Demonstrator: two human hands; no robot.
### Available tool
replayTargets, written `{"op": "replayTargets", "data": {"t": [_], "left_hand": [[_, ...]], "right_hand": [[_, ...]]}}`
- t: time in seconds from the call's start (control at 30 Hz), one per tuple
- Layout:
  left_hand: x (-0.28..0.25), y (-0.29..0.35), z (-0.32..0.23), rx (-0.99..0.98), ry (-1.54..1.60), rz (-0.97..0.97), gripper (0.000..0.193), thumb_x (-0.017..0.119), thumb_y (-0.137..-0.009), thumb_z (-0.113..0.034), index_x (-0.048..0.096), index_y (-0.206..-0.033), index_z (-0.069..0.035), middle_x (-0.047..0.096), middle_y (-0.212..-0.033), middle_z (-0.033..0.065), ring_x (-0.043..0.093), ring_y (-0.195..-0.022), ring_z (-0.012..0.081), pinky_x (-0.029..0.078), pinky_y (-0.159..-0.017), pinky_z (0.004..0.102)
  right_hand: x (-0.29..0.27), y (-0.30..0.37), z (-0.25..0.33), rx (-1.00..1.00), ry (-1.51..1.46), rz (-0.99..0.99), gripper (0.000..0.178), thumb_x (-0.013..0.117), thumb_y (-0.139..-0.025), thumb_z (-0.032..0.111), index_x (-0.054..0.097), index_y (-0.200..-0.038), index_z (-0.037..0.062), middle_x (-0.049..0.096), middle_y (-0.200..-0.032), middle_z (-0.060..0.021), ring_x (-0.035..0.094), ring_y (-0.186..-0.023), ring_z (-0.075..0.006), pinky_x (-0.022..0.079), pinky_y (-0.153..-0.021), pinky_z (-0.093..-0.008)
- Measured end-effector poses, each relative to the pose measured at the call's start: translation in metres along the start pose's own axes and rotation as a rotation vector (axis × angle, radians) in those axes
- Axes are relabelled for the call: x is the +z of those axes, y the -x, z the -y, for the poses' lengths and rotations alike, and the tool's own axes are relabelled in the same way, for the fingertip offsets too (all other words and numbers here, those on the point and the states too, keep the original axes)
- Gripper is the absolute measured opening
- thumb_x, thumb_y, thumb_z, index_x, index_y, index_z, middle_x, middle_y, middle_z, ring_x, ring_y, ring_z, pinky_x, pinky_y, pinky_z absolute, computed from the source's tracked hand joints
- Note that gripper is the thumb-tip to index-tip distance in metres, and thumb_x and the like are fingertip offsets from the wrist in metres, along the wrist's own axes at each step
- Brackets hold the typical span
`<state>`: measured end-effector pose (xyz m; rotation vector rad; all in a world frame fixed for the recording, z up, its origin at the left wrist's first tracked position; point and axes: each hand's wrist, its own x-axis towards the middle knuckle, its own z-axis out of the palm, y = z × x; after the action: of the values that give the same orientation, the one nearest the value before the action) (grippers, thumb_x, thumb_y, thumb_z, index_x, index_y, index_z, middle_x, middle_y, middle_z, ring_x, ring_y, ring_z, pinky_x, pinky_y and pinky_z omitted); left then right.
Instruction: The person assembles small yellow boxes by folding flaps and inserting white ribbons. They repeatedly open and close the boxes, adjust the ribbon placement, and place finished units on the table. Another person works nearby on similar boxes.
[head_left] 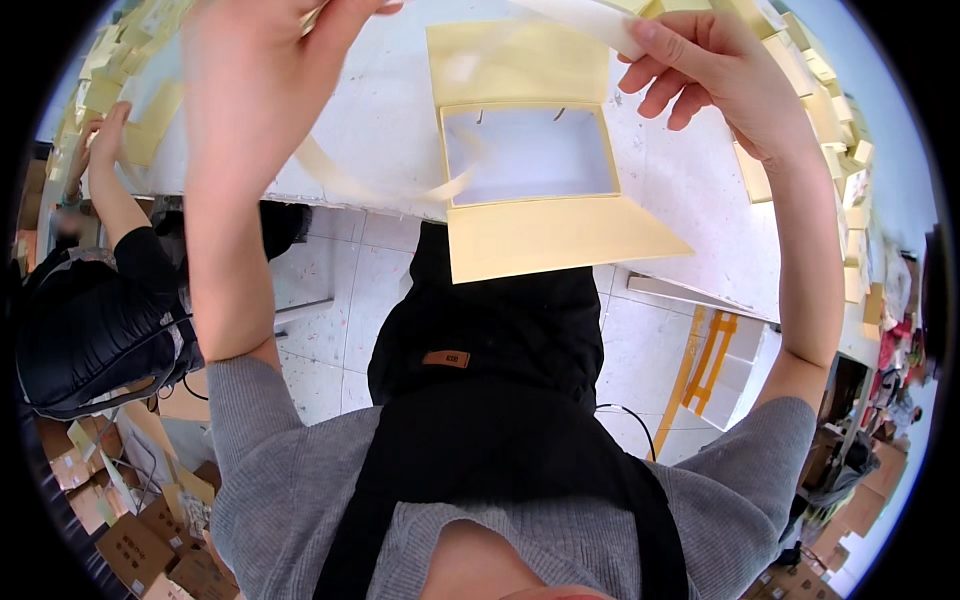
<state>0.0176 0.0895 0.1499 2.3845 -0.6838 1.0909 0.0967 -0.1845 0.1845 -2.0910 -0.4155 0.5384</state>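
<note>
My right hand (690,65) pinches one end of a white ribbon-like strip (580,18) between thumb and fingers, the other fingers loosely curled. The strip runs up past the top edge of the view. My left hand (270,60) is raised at the upper left, blurred and cut off by the top edge; a bit of the strip shows at its curled fingers. A pale, blurred loop of strip (350,185) hangs beside it toward the box. Between and below my hands sits a pale yellow box (612,150), with its flaps spread, a white interior and two small dark slits in its far wall.
The box stands at the near edge of a white table (690,180), its front flap overhanging. Stacks of yellow boxes (825,110) line the right side. At the left, a co-worker's arm (115,195) reaches over the table. Cardboard cartons (140,550) lie at the lower left.
</note>
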Motion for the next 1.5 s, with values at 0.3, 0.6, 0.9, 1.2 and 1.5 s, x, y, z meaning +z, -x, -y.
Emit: {"op": "replayTargets", "data": {"t": [0.3, 0.6, 0.9, 1.2, 1.5], "left_hand": [[0.024, 0.015, -0.022, 0.116, 0.405, 0.419, 0.012, 0.066, -0.082, 0.000, 0.069, -0.093, -0.001, 0.066, -0.076, 0.0091, 0.064, -0.060, 0.0152, 0.047, -0.052, 0.0233], [0.027, 0.002, -0.001, -0.518, 0.658, 0.401, 0.012, 0.065, -0.091, -0.013, 0.069, -0.096, -0.002, 0.065, -0.072, 0.0012, 0.049, -0.053, 0.0018, 0.037, -0.047, 0.0168], [0.020, -0.024, -0.012, -0.300, 0.604, 0.555, 0.011, 0.065, -0.090, -0.012, 0.069, -0.091, -0.002, 0.064, -0.069, -0.0004, 0.051, -0.054, 0.0007, 0.036, -0.045, 0.0162], [0.006, -0.042, -0.023, -0.361, 0.399, 0.394, 0.009, 0.065, -0.079, -0.005, 0.066, -0.079, 0.004, 0.062, -0.060, 0.0094, 0.059, -0.052, 0.0141, 0.045, -0.051, 0.0250], [-0.008, -0.055, -0.023, -0.139, 0.686, 0.573, 0.012, 0.062, -0.086, -0.009, 0.065, -0.079, 0.001, 0.057, -0.059, 0.0030, 0.047, -0.050, 0.0067, 0.037, -0.046, 0.0222]], "right_hand": [[-0.023, -0.040, -0.040, -0.139, -0.514, -0.483, 0.025, 0.056, -0.096, 0.018, 0.063, -0.099, -0.0057, 0.067, -0.081, -0.0124, 0.065, -0.069, -0.0164, 0.053, -0.064, -0.0246], [-0.028, -0.035, -0.045, -0.072, 0.540, -0.481, 0.050, 0.057, -0.095, 0.042, 0.056, -0.128, 0.0050, 0.060, -0.057, -0.0034, 0.049, -0.043, -0.0043, 0.032, -0.037, -0.0198], [0.027, 0.008, 0.032, -0.012, 0.391, 0.214, 0.024, 0.067, -0.084, 0.022, 0.064, -0.071, 0.0022, 0.061, -0.058, -0.0045, 0.059, -0.049, -0.0082, 0.042, -0.043, -0.0209], [-0.023, 0.004, -0.018, -0.560, 1.089, -0.422, 0.043, 0.063, -0.092, 0.017, 0.052, -0.132, 0.0064, 0.055, -0.057, -0.0023, 0.050, -0.042, -0.0076, 0.037, -0.038, -0.0211], [-0.004, 0.006, 0.015, -0.005, 0.350, 0.248, 0.020, 0.064, -0.087, 0.013, 0.067, -0.098, -0.0035, 0.066, -0.067, -0.0070, 0.064, -0.052, -0.0108, 0.048, -0.044, -0.0198]]}}
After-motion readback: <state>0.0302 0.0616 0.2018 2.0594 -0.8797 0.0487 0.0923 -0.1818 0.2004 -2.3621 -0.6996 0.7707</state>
